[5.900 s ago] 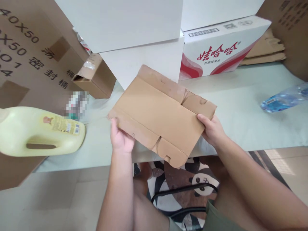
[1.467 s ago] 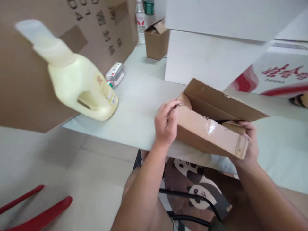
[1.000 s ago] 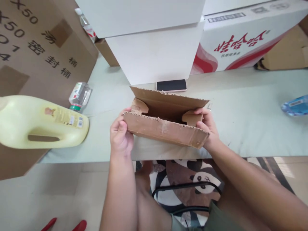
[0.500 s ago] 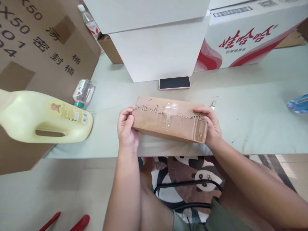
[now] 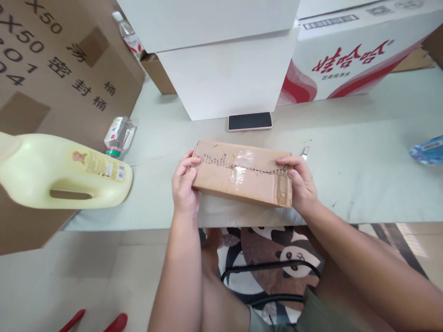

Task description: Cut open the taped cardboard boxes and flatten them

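Note:
A small brown cardboard box (image 5: 238, 177) is held at the table's front edge, its two top flaps folded down and meeting along a ragged, torn seam. Clear tape crosses the middle of that seam. My left hand (image 5: 186, 184) grips the left end, fingers on top and thumb on the near side. At the right end my right hand (image 5: 301, 182) is closed on the box, fingertips pressing the top by the seam. Just behind the right hand lies a small metallic piece (image 5: 305, 152), partly hidden. A phone (image 5: 249, 121) lies beyond the box, dark screen up.
On the left are a pale yellow jug (image 5: 104, 177), a clear bottle with a green cap (image 5: 119, 136) and a big printed carton (image 5: 69, 60). White boxes (image 5: 228, 78) stand at the back. A blue-labelled bottle (image 5: 429, 150) lies far right on the cloth-covered table (image 5: 367, 175).
Earlier the cardboard was a flat folded piece, then an opened box with its flaps up. The flaps have come down and meet on top. Both hands keep hold of the ends.

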The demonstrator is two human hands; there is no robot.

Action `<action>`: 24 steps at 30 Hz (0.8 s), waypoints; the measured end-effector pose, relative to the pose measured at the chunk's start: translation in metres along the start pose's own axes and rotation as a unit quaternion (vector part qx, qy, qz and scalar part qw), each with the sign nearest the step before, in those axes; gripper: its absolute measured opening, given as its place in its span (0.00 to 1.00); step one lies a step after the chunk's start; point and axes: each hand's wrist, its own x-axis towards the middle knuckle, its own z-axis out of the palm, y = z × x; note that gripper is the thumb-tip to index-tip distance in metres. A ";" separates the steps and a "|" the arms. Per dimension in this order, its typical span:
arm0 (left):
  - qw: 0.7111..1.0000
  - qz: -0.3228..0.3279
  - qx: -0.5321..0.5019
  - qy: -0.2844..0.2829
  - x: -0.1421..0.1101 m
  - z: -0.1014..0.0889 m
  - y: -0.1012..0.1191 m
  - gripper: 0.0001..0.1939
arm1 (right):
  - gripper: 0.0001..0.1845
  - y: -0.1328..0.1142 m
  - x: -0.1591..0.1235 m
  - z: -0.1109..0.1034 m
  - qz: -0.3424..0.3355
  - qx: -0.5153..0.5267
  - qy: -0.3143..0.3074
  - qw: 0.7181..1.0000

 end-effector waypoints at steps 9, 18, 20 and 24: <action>1.000 0.005 -0.013 0.018 -0.001 0.005 -0.001 0.10 | 0.19 0.001 0.000 -0.002 0.010 0.010 -0.021 1.000; 0.999 -0.004 -0.018 0.033 0.000 0.006 0.001 0.08 | 0.18 0.002 -0.001 -0.001 -0.003 0.017 -0.020 1.000; 0.999 -0.005 -0.020 0.039 0.000 0.007 0.001 0.08 | 0.17 0.002 -0.002 -0.001 -0.014 0.019 -0.018 1.000; 0.999 -0.006 -0.013 0.041 0.000 0.007 0.000 0.08 | 0.17 0.003 -0.002 -0.001 -0.012 0.009 -0.012 1.000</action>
